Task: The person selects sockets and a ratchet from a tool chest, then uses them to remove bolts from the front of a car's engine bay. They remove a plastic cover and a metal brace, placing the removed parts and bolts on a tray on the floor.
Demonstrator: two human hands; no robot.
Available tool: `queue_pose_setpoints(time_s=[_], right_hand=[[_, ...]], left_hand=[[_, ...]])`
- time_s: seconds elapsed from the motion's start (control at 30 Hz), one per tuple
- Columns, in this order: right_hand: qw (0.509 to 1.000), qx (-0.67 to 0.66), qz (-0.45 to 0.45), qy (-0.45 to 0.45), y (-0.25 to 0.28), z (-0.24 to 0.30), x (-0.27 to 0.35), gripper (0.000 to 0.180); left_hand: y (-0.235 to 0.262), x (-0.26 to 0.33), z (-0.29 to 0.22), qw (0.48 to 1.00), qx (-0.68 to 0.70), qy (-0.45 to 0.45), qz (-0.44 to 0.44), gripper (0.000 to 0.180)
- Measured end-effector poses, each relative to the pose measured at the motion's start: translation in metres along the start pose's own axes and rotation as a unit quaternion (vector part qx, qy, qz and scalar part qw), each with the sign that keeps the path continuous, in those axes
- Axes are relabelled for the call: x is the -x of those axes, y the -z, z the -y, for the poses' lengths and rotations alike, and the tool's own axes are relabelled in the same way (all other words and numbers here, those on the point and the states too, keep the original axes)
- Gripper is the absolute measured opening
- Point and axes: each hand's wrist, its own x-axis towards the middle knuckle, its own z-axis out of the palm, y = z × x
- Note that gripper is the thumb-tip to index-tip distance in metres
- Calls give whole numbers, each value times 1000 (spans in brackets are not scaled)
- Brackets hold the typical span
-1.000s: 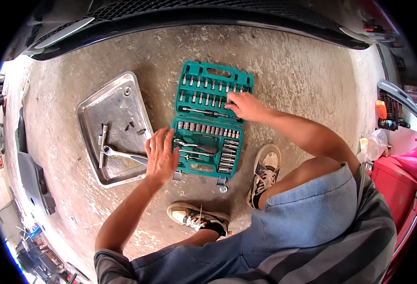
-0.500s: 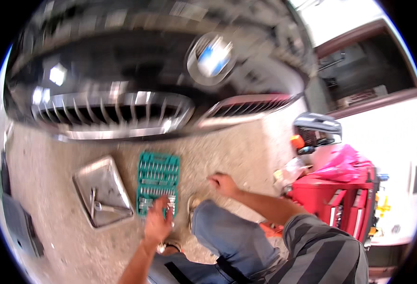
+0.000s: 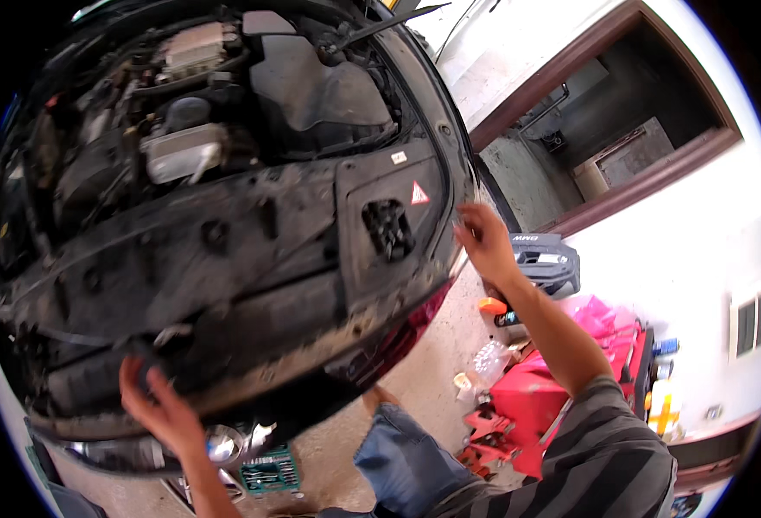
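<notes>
The open engine bay (image 3: 225,250) of a dark car stretches out before me. My left hand (image 3: 163,406) is over its front edge at the lower left, fingers parted, next to a dark part; no held thing shows. Farther right, my right hand (image 3: 488,246) is raised beside the fender edge (image 3: 454,186). Its fingers are bent, with a gap between thumb and forefinger and no object visible in them. Beyond the front panel lie an engine cover (image 3: 186,151) and a black moulded housing (image 3: 311,86).
Below the car's front, a green socket set (image 3: 268,470) lies on the floor beside a partly hidden metal tray (image 3: 177,492). At right stand a red tool cabinet (image 3: 527,393) with a pink bag (image 3: 596,315) on it, and a dark plastic part (image 3: 549,263). A brown-framed opening (image 3: 562,229) is behind.
The hood front with its grilles and emblem has left view, and the engine bay shows instead. My right hand has risen to the right; my left has shifted left over the car's front edge.
</notes>
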Motion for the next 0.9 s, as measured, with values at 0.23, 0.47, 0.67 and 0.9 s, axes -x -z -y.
queue_pose_setpoints(time_s=[0.23,0.47,0.67,0.9], right_hand=[[967,126,183,127,-26,-82,-269,15],[923,195,241,227,-50,-119,-319,14],[937,182,260,147,-49,-118,-321,13],[916,209,264,219,-51,-103,-322,16]], left_hand=[[-9,-3,18,967,-234,-90,-43,43],[-23,-5,3,962,-272,-10,-13,47],[-35,-3,-9,975,-204,84,-17,53],[-19,1,17,970,-241,33,-20,57]])
